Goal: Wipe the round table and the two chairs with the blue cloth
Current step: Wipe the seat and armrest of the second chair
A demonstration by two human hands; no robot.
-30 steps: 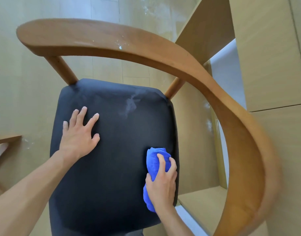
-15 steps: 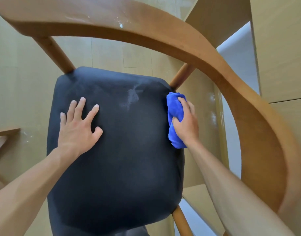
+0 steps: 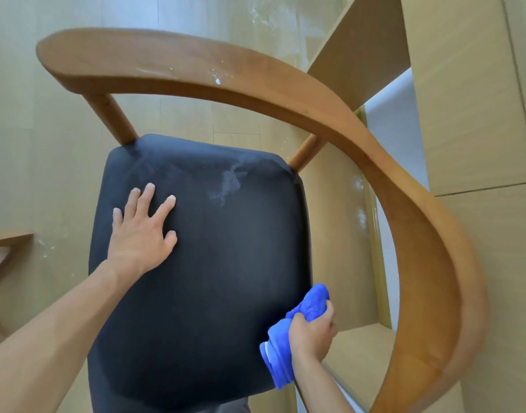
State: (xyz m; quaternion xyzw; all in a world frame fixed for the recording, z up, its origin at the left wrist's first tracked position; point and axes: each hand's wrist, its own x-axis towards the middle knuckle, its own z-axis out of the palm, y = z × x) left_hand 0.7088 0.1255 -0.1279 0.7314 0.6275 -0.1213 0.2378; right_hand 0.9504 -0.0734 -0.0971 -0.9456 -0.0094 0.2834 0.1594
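the right hand [image 3: 312,333] has its fingers curled round the bunched blue cloth [image 3: 285,350], which sits at the right edge of the dark seat [image 3: 214,263] of the chair, near the front corner and partly hanging over the side. the left hand [image 3: 139,234] lies flat on the seat's left half, fingers spread and straight, bracing the chair. the step in hand looks like wiping the seat pad and its right border. to do it well, i'd judge the cloth should be opened out or pressed flatter so more of it meets the fabric, and the strokes should overlap across the pad towards the pale dusty smear [image 3: 230,181] near the back right corner, which is not yet cleaned. the white specks on the curved wooden backrest [image 3: 255,84] will need a pass too. the left hand should move off its patch so that spot gets wiped. compared with half a second ago, the cloth and right hand have slid from the back right corner of the seat down to the front right; the left hand has stayed put.
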